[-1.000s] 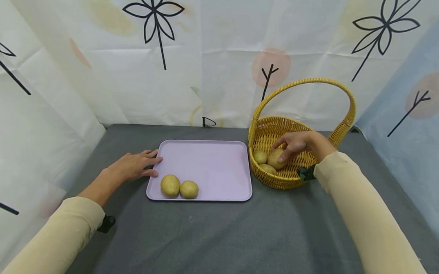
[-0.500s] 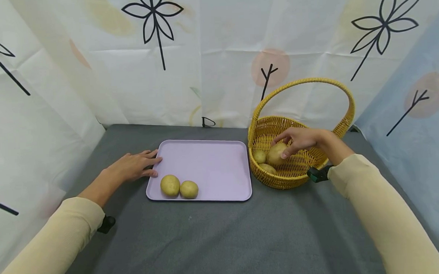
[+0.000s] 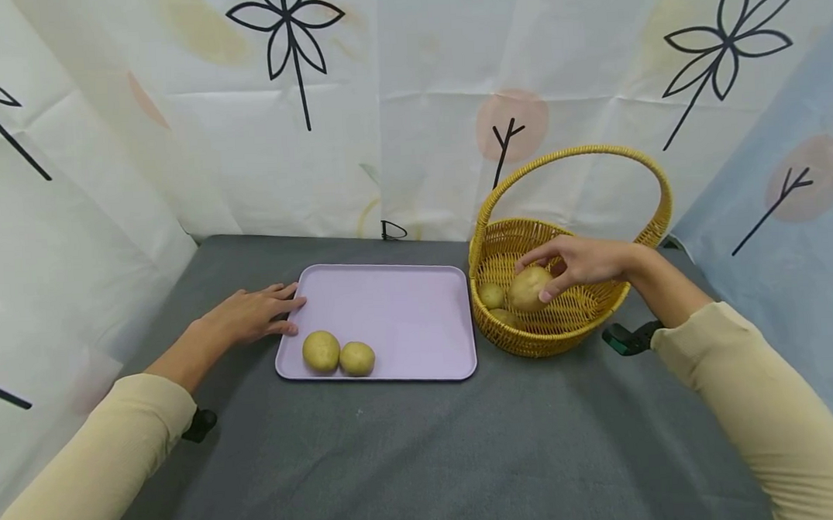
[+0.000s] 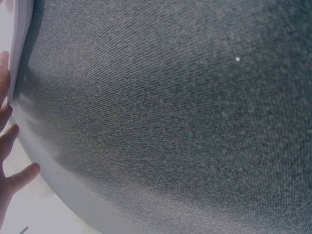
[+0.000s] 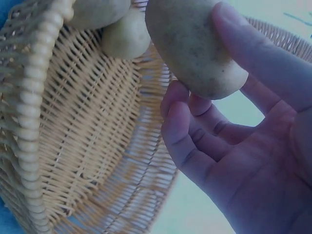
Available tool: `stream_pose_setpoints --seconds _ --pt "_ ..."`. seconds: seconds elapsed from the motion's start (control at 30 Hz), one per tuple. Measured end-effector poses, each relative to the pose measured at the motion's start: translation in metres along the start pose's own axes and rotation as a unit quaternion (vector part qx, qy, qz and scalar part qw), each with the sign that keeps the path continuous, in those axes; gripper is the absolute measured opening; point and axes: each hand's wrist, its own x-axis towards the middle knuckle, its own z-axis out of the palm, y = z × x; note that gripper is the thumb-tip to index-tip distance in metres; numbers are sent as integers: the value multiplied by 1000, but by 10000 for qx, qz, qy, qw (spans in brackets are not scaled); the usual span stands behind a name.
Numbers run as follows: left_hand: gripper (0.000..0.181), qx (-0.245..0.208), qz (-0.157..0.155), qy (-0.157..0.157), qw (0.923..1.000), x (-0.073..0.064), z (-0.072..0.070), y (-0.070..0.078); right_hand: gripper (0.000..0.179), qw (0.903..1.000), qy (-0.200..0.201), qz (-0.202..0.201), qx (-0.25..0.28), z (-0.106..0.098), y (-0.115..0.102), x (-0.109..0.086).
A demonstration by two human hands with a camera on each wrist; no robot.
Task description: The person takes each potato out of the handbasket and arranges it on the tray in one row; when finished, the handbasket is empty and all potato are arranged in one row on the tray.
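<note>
Grey cloth (image 3: pixel 411 454) bears lilac tray (image 3: pixel 391 311) and wicker basket (image 3: pixel 539 346); right hand (image 3: pixel 584 260) pinches one potato (image 3: pixel 528 290); left hand (image 3: pixel 250 314), fingers spread, touches tray.

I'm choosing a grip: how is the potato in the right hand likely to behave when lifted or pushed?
The potato will probably stay stiff, as no dent shows where the right hand grips it. Its skin looks fairly smooth, so it might slip from a fingertip hold. Its rounded, oblong shape suggests that it would roll, perhaps unevenly, if pushed.
</note>
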Motion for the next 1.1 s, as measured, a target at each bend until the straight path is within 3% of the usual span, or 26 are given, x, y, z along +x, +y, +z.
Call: stream_pose_setpoints --seconds 0.37,0.6,0.83,1.1 --pt "66 -7 4 -49 10000 0 -1 -2 62 9964 -335 -780 35 13 -29 13" --pt "66 27 3 -49 10000 2 -2 -3 48 9832 -908 -1540 359 38 -55 38" --pt "67 4 -71 -129 9999 3 -2 -2 44 9771 -1109 -1811 -126 72 -74 71" --pt "67 -12 -107 -162 9998 4 -1 -2 43 9715 -1112 -2006 -604 100 -74 109"
